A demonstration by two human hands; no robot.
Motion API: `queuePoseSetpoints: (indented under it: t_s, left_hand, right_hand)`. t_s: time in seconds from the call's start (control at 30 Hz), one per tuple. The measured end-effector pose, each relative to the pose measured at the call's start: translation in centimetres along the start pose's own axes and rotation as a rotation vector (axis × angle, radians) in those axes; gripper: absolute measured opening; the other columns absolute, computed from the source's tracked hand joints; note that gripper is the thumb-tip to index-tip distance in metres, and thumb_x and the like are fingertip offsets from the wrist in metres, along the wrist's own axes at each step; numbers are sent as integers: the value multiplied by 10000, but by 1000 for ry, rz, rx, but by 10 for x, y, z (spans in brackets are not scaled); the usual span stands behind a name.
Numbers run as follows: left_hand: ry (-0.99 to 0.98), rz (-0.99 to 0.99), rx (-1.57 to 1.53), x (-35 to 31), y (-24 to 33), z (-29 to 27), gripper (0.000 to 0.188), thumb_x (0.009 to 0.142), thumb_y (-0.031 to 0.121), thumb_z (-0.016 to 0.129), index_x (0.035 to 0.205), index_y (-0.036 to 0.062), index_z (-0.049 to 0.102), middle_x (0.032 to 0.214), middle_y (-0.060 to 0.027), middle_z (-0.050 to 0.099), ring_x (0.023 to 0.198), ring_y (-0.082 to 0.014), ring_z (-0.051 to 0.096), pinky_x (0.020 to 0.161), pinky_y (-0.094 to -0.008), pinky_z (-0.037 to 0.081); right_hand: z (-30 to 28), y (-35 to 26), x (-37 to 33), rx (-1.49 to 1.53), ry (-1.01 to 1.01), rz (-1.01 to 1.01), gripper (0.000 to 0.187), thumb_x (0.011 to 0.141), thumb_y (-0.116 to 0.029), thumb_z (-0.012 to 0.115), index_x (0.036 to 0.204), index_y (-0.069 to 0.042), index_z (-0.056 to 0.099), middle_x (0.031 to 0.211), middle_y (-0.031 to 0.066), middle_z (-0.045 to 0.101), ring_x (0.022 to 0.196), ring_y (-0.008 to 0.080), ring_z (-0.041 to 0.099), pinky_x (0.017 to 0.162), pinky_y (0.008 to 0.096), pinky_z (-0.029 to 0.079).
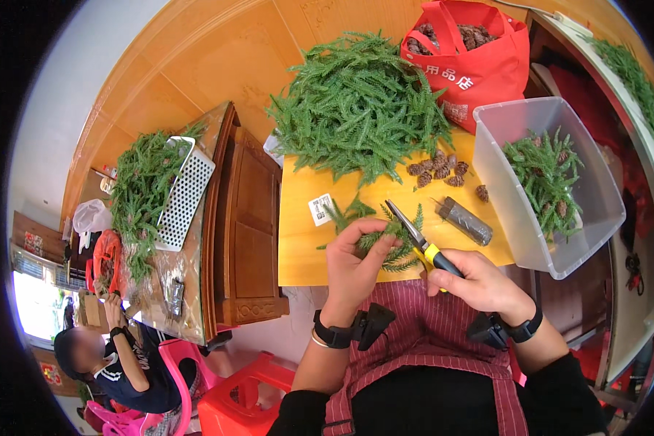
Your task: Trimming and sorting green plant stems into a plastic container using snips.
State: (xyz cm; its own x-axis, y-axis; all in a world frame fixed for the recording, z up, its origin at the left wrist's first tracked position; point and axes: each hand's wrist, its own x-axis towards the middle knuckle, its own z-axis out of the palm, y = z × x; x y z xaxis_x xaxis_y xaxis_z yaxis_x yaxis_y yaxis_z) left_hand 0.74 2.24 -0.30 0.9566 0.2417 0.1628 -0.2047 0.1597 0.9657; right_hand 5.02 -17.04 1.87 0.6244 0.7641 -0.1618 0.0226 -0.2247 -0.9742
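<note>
Over the near edge of the yellow tabletop (305, 254), my left hand (356, 254) pinches a green artificial pine sprig (400, 251). My right hand (479, 280) is wrapped round the yellow-and-black handles of pliers (430, 251). The pliers' metal jaws point up and left, close beside the sprig. A few loose sprigs (352, 211) lie just beyond my left hand. Right of the pliers rests a dark wrapped bundle (465, 221), with thin ends sticking out. Several brown pine cones (439, 167) sit behind it.
A large heap of green sprigs (356, 109) fills the table's back. The red bag (479, 65) holds pine cones. At right stands a clear plastic bin (596, 211) with coned sprigs. On the left, a person (131, 363) works at another table (196, 291) beside a white perforated basket (185, 196).
</note>
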Motion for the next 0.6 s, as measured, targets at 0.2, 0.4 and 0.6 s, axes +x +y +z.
queuePoseSetpoints:
  t_s: [0.2,0.4,0.6]
  left_hand:
    - [24,-72,7,4,4,1,155,811,-14,576,958,-44,538,867,-69,584,761,-123,599,682,-224,485]
    - [18,-114,85,8,3,2,151,813,7,582,951,-42,548,798,-61,606,737,-109,597,663,-215,481]
    - [42,-143,67,12,3,2,149,813,18,584,945,-45,554,792,-63,608,726,-96,598,639,-200,478]
  right_hand:
    - [-3,2,4,79,-67,35,240,910,-216,449,842,-19,568,768,17,582,760,100,531,715,248,428]
    - [-2,8,11,162,-42,65,255,919,-215,431,865,-15,579,829,22,583,818,97,516,764,252,412]
    - [-3,11,16,129,-57,120,230,913,-204,445,864,-13,562,792,31,581,814,103,534,756,259,423]
